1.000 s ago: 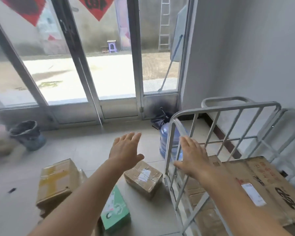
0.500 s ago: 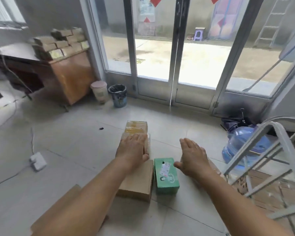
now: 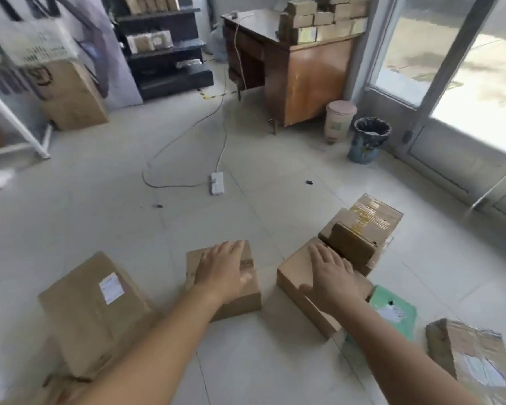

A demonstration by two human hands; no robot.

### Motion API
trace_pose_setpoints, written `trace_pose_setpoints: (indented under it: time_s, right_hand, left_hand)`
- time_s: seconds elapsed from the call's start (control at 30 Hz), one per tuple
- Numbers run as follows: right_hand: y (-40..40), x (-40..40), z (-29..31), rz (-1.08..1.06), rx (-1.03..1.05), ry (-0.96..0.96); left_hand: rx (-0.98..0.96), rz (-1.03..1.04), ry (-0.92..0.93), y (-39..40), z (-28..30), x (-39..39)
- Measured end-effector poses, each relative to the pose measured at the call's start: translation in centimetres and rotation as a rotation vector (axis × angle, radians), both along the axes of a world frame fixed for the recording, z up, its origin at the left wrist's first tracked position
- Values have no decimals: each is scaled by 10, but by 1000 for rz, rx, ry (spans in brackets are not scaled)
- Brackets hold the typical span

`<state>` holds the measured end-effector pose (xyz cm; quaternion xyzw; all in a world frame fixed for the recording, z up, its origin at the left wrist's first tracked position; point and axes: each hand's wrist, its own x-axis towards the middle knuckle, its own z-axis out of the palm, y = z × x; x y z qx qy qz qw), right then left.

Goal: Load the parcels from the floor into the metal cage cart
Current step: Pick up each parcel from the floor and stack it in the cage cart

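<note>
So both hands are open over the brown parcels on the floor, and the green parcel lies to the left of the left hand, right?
Not quite. In the head view the green parcel lies on the floor to the right of the right hand, not left of the left hand. The rest holds: both hands are open over brown parcels on the floor.

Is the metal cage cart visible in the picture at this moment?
No, the head view shows only parcels on the floor, the left hand, the right hand, a desk and shelves.
</note>
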<state>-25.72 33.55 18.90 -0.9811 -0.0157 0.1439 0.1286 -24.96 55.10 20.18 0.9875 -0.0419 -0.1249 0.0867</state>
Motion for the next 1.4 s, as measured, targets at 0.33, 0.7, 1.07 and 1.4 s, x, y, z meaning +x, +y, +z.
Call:
trace_pose_setpoints:
  time_s: [0.33,0.7,1.07,1.4]
  right_hand:
    - [116,21,-38,428,-36,65]
    - [311,1,-62,779,-67,108]
    - [506,-49,-105,996,-57,179]
    - [631,-115,-209,1323,-152,339]
  left_hand:
    - [-27,545,110,114,-40,-90]
    - [-68,950,155,262,-77,-190]
    - [-180,1369,159,395,-136,-289]
    - [-276,1856,283,414,-244,-391]
